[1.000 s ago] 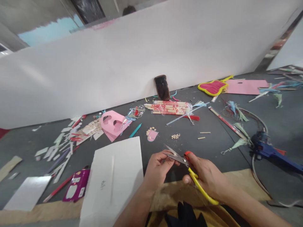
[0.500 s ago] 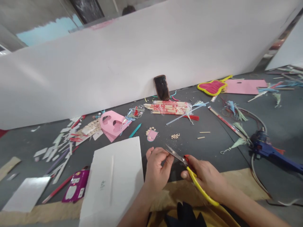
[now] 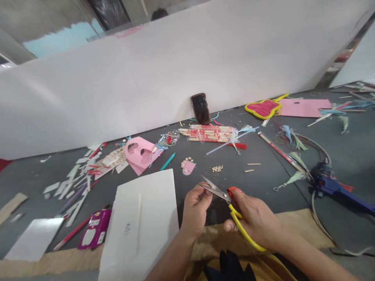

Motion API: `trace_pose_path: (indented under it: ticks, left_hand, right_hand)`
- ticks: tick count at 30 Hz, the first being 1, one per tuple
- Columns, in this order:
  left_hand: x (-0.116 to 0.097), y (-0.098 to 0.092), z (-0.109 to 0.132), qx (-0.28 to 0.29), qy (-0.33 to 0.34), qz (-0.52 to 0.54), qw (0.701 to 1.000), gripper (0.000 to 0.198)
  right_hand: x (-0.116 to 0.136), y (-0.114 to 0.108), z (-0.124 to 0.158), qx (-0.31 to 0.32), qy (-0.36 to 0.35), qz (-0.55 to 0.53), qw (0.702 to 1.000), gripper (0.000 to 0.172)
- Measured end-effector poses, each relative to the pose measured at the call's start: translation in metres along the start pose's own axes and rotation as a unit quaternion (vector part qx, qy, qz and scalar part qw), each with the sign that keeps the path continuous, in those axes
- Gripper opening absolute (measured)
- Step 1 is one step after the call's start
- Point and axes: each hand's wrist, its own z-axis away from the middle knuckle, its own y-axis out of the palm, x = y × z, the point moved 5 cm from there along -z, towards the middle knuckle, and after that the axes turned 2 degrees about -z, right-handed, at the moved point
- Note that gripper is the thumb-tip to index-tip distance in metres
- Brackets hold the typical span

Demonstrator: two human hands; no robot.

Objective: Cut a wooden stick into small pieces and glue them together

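Observation:
My right hand (image 3: 254, 218) is closed round a pair of scissors (image 3: 218, 191) with yellow handles. The blades stand slightly apart and point to the left. Something red (image 3: 234, 190) shows by my right index finger. My left hand (image 3: 197, 208) has thumb and fingers pinched together right by the blades; whatever is between them is too small or hidden. Just beyond the scissors lies a small pile of pale wooden bits (image 3: 217, 168). A pink piece (image 3: 189, 168) with more pale bits at its edge lies left of that pile, and two short sticks (image 3: 253, 164) to the right.
A white foam board (image 3: 140, 218) lies to my left, beside a purple packet (image 3: 95, 230). Pink cut card (image 3: 142, 154), wrapped sticks (image 3: 211, 133) and a leaning phone (image 3: 200, 108) are farther back. A blue glue gun (image 3: 336, 187) with its cable is at right.
The scissor blades have parted a little and the yellow handles have spread. My left hand has shifted slightly to the right, with its fingers now more tightly pinched.

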Motion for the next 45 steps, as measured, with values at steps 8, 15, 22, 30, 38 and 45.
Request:
trace_pose_path:
  ticks: [8, 15, 22, 30, 38, 45]
  left_hand:
    - [0.002, 0.001, -0.001, -0.007, -0.016, 0.054, 0.998, 0.018]
    - [-0.001, 0.005, -0.002, 0.004, -0.007, 0.070, 0.998, 0.023]
    - [-0.008, 0.002, -0.003, 0.016, -0.002, -0.069, 0.997, 0.027]
    - [-0.004, -0.005, -0.001, -0.043, 0.045, -0.122, 0.991, 0.026]
    - [-0.016, -0.004, 0.000, 0.005, 0.028, -0.103, 0.994, 0.032]
    - [-0.016, -0.007, 0.000, -0.011, 0.039, -0.148, 0.988, 0.028]
  right_hand:
    - [0.002, -0.002, -0.003, 0.011, 0.007, -0.003, 1.000, 0.047]
    - [0.010, -0.007, 0.000, 0.076, 0.028, -0.139, 0.987, 0.040]
    - [0.005, -0.002, -0.001, 0.064, 0.071, -0.127, 0.987, 0.040]
    - [0.000, -0.004, -0.001, 0.002, -0.003, -0.034, 0.999, 0.051]
    - [0.007, -0.010, 0.002, 0.021, 0.019, -0.111, 0.993, 0.041]
    - [0.007, -0.004, 0.004, 0.047, 0.042, -0.126, 0.990, 0.041]
